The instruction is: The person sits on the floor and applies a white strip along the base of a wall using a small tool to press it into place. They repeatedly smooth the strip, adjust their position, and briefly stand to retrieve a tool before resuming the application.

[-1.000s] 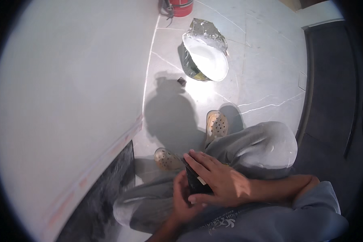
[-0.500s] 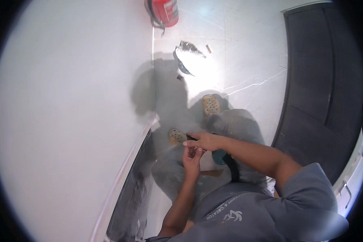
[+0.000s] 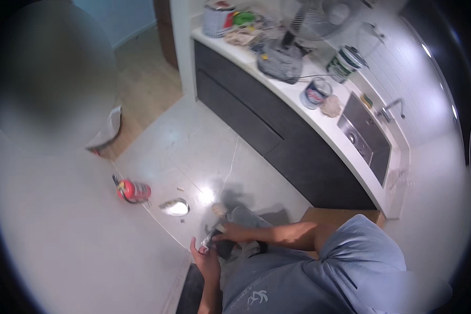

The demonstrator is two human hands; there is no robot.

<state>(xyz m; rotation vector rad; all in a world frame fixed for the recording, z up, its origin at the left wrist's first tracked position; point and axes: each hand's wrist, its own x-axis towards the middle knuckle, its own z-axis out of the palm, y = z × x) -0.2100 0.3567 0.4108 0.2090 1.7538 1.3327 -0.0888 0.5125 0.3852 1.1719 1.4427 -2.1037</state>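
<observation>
My right hand (image 3: 234, 232) is closed around a dark object with a pale, shiny part (image 3: 208, 240), low in front of me. Its exact kind is too blurred to make out. Just below and to the left, my left hand (image 3: 206, 261) has its thumb stretched up, apart from the fingers. Those fingers lie close to the pale part; whether they touch it cannot be told. A dark rounded shape (image 3: 225, 249) sits beneath my right wrist, partly covered.
A red fire extinguisher (image 3: 134, 191) stands by the left wall, near a silvery crumpled packet (image 3: 175, 207) on the tiled floor. Across from me, a counter (image 3: 240, 56) over dark cabinets (image 3: 246, 104) carries tins, a tub (image 3: 345, 64), a grey bag (image 3: 280, 63), a fan (image 3: 319, 18) and a sink (image 3: 362, 137).
My view has swung up and to the right, bringing the counter and sink into sight. The hands, earlier together over my lap, are a little apart, with the right closed on the dark object.
</observation>
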